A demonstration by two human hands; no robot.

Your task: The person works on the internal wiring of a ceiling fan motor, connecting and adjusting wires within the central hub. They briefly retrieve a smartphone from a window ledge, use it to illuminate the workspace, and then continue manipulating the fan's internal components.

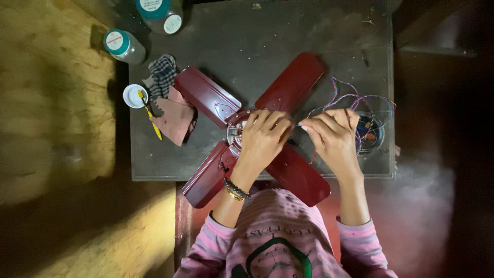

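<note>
a dark, scuffed metal table point(267, 31) seen from above. on it lie a dark red four-bladed fan point(206, 95) at the centre, a tangle of coloured wires point(360, 98) on the right, and on the left a checked cloth point(163, 72), reddish sandpaper point(175, 121), a white lid point(133, 96) and a yellow toothbrush point(152, 121)

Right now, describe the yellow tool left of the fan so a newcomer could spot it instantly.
Start at the dark table and find the four-bladed maroon fan under the person's hands. Left of its upper-left blade lies a reddish-brown sheet, and beside that a small white lid. The yellow toothbrush lies slanted from the lid onto the sheet, the only bright yellow, thin thing there.
</note>
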